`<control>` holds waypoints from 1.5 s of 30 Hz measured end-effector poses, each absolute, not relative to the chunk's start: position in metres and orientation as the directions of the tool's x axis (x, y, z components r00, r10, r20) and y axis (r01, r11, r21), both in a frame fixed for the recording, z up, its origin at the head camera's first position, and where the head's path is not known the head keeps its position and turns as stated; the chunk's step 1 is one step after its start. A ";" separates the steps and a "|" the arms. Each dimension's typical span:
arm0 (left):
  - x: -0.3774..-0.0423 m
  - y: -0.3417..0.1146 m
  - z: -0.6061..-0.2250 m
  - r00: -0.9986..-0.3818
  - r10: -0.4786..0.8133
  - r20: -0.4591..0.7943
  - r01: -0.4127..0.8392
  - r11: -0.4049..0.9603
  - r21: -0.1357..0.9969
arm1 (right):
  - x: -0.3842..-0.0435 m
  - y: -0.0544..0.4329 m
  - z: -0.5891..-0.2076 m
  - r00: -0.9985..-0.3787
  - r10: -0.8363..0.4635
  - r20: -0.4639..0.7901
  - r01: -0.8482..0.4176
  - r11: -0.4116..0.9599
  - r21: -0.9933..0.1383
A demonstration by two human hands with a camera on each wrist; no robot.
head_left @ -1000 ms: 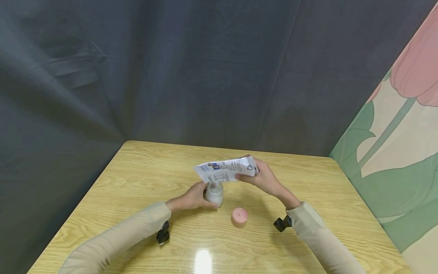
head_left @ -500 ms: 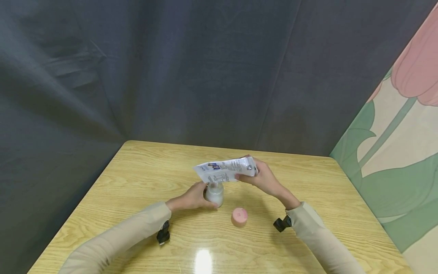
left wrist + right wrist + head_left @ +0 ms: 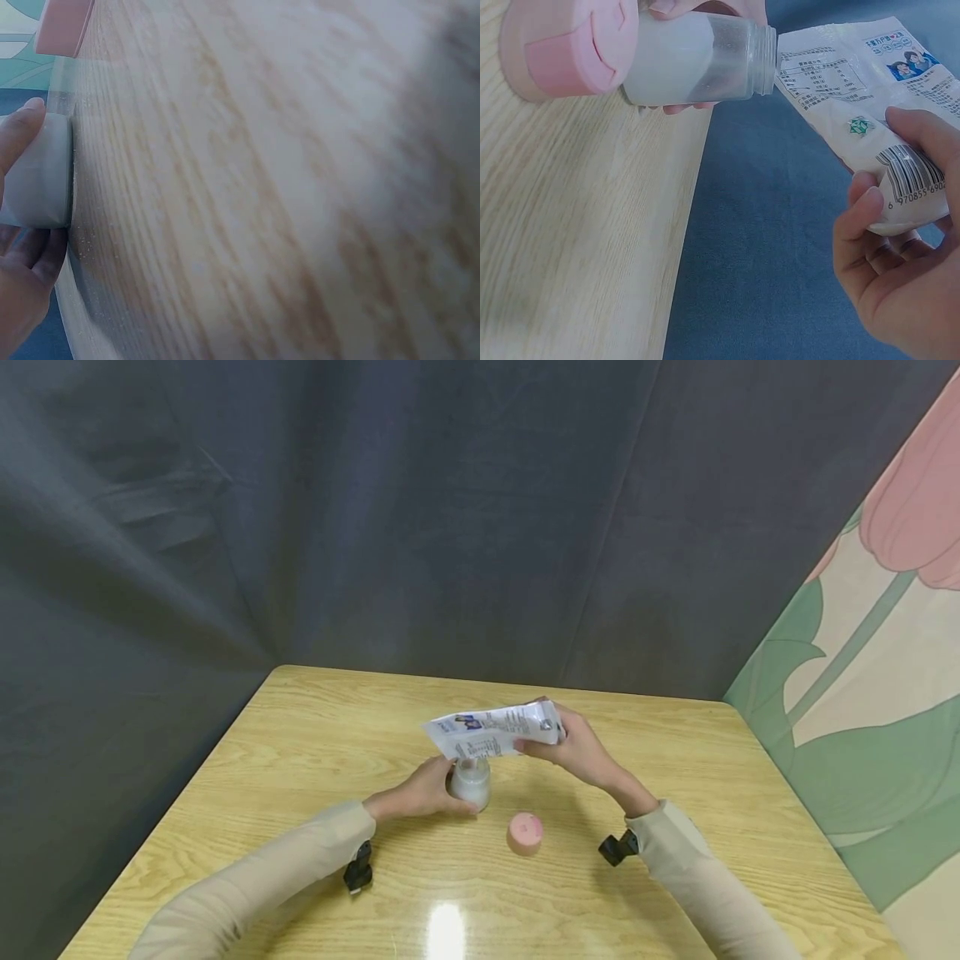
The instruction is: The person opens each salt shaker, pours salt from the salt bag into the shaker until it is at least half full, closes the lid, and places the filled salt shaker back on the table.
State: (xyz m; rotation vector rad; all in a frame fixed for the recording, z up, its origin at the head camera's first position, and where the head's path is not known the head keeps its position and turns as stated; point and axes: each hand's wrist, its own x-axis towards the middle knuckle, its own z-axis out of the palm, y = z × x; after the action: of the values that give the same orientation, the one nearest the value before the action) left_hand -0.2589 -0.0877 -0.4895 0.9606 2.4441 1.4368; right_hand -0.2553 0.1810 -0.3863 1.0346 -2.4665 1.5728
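My left hand [image 3: 422, 791] grips a clear jar [image 3: 472, 787] that stands upright on the table, thumb on the near side. White contents fill the lower part of the jar [image 3: 679, 64], as the right wrist view shows, and its threaded mouth is uncovered. Above it, my right hand [image 3: 581, 752] holds a white printed bag [image 3: 498, 732] by its bottom end, tilted down to the left. One corner of the bag [image 3: 832, 82] meets the jar's mouth; whether powder flows there is hidden. A pink lid [image 3: 524, 833] sits right of the jar, near both hands.
The wooden table [image 3: 345, 718] spreads around the hands. White specks lie by the jar's base in the left wrist view. A dark curtain [image 3: 465, 527] hangs behind the table, and a flower-patterned panel [image 3: 870, 693] borders its right side.
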 end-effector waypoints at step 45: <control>-0.258 -0.088 -0.488 -0.779 0.601 0.182 0.462 0.352 0.814 | -0.255 0.179 -0.388 -0.761 -0.513 0.396 -0.575 0.250 -0.779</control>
State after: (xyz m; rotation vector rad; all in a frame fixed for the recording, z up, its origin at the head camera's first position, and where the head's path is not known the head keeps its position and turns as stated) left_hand -0.2579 -0.0883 -0.4878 0.9735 2.4574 1.4037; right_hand -0.2555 0.1792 -0.3877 1.0615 -2.4350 1.5615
